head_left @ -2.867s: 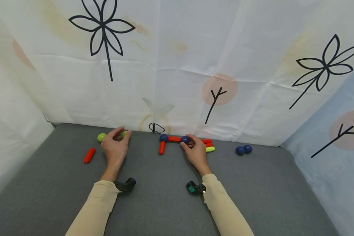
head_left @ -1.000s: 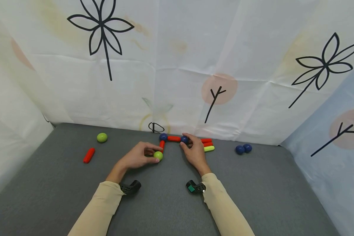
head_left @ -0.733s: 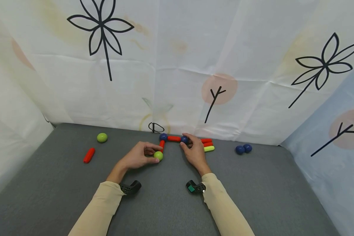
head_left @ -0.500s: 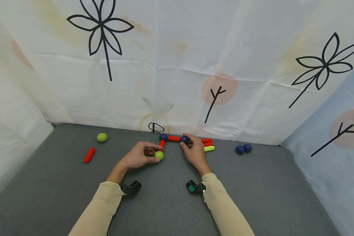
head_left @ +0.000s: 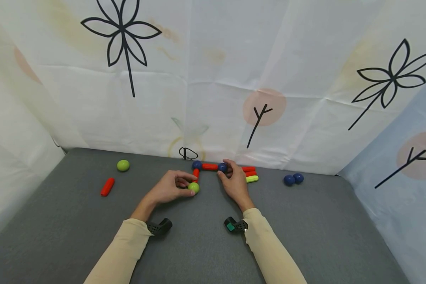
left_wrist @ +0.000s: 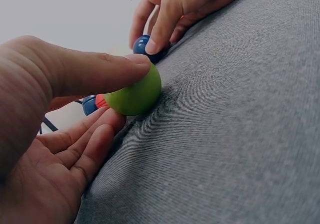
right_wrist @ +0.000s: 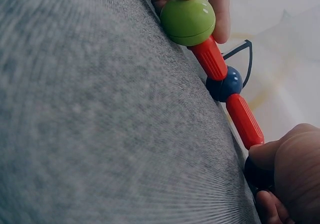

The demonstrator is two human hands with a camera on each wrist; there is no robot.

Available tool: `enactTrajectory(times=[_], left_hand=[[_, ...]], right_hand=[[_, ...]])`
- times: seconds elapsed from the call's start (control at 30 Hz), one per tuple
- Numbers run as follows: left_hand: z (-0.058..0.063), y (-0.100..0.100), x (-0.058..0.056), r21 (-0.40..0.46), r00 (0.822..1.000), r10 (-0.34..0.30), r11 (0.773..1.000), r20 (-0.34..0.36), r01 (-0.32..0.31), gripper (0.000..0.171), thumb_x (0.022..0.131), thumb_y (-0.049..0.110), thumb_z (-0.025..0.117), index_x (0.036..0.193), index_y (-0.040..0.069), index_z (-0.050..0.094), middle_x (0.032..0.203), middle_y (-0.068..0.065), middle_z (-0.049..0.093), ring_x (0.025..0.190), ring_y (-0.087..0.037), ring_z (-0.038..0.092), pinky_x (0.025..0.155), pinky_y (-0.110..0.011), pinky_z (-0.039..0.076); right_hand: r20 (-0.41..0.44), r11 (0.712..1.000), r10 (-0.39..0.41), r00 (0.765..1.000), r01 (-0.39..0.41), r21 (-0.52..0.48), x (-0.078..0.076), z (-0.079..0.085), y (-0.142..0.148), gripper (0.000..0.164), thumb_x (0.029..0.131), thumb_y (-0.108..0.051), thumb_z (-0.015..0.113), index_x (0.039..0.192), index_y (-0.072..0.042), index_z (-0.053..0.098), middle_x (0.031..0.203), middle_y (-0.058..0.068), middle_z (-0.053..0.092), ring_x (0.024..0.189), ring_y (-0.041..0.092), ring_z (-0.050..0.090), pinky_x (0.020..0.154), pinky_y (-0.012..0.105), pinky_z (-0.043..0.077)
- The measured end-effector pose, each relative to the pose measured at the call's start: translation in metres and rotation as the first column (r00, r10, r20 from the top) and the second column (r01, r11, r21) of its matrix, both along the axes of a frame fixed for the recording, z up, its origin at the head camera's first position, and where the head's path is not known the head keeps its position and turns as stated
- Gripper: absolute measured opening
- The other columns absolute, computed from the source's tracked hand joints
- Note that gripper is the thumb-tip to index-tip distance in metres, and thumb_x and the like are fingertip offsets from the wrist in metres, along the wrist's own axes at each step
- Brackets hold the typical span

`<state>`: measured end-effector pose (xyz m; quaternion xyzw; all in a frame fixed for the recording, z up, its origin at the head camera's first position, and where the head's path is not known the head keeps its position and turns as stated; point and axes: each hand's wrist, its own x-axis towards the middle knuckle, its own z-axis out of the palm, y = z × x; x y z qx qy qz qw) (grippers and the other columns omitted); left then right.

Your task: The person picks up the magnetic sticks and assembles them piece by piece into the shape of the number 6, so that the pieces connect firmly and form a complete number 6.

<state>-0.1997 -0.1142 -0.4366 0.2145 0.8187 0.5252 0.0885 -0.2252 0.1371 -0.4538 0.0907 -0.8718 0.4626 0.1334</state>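
Observation:
My left hand (head_left: 168,187) pinches a glossy green ball (head_left: 193,187) between thumb and fingers. The ball sits at the near end of a red rod (right_wrist: 208,58). That rod's far end meets a blue ball (head_left: 197,165), from which a second red rod (head_left: 210,167) runs right to another blue ball (head_left: 222,167). My right hand (head_left: 236,183) grips this right-hand blue ball with thumb and fingers. In the right wrist view the balls and rods form one bent chain between the two hands.
Beyond my right hand lie red rods (head_left: 249,169) and a yellow-green rod (head_left: 252,179). Two blue balls (head_left: 294,180) rest farther right. At left are a green ball (head_left: 123,165) and a red rod (head_left: 107,187). A printed cloth (head_left: 216,79) hangs behind the grey table (head_left: 202,244).
My left hand took the green ball from the back left and brought it right to the near end of the red rod, lately shifting slightly right. My right hand stays on the blue ball.

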Motion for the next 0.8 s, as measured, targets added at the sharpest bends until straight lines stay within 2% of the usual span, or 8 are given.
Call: enactTrajectory(times=[0.5,0.8], left_hand=[[-0.0031,0.0072,0.0,0.009,0.997,0.069,0.998,-0.018,-0.069,0.044,0.083,0.007,0.084,0.124,0.001,0.071,0.12,-0.014,0.068,0.1,-0.025,0.065,0.091,-0.045,0.052],[-0.0014,0.0043,0.0002,0.022,0.997,0.071,0.997,-0.001,-0.071,0.044,0.084,0.01,0.084,0.125,0.001,0.07,0.121,-0.013,0.069,0.1,-0.025,0.065,0.089,-0.04,0.052]], right_hand=[[-0.031,0.999,-0.038,0.999,0.036,-0.038,0.0007,0.0002,-0.0015,0.042,0.089,-0.003,0.077,0.13,-0.001,0.066,0.115,0.019,0.065,0.096,0.032,0.064,0.086,0.046,0.055],[-0.018,0.998,-0.053,0.998,0.052,-0.045,0.0008,-0.0009,-0.0018,0.042,0.09,-0.002,0.077,0.13,-0.002,0.066,0.118,0.019,0.066,0.099,0.032,0.064,0.089,0.044,0.054]])
